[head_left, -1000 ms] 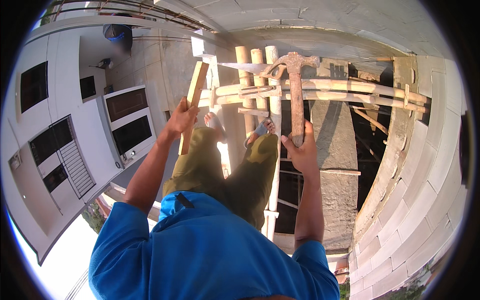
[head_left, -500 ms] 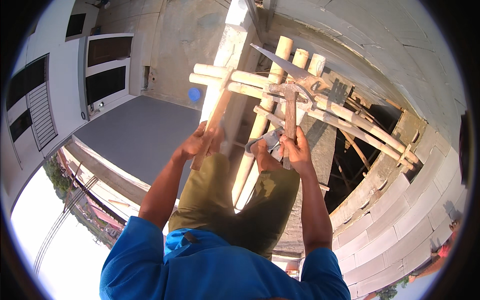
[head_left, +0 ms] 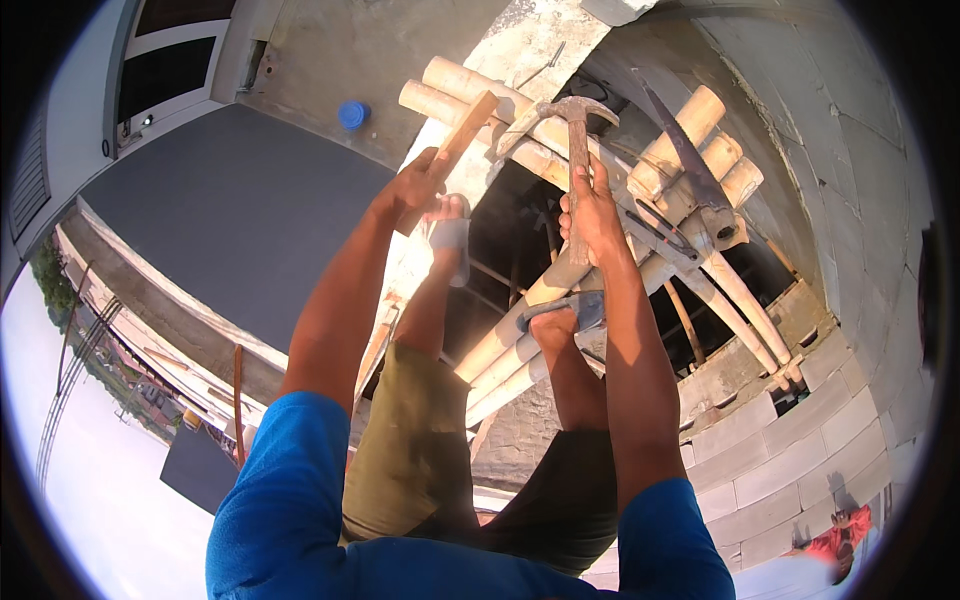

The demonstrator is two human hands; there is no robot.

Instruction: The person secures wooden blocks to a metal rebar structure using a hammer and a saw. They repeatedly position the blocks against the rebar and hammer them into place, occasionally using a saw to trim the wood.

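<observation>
My left hand (head_left: 415,190) is closed around a flat wooden batten (head_left: 468,125), which slants up toward the ends of two bamboo poles (head_left: 440,98). A claw hammer (head_left: 578,150) stands upright in my right hand (head_left: 592,215), fingers wrapped round its wooden handle. In the picture its metal head overlaps the bamboo; whether it touches is unclear. To the right, a handsaw (head_left: 690,150) lies across thick bamboo ends. Between it and my right hand is a dark, slim two-handled tool (head_left: 662,232), perhaps pliers.
My sandalled feet rest on a pale ledge (head_left: 545,45) and on bamboo poles (head_left: 505,345) over a dark opening (head_left: 505,220). A grey slab (head_left: 240,220) and blue bucket (head_left: 352,115) lie left. A block wall (head_left: 770,450) stands right, with a person in red (head_left: 838,540) beyond.
My view has shifted. Both hands have reached farther forward, the batten and hammer still in them. The hammer no longer overlaps the saw and now appears left of it.
</observation>
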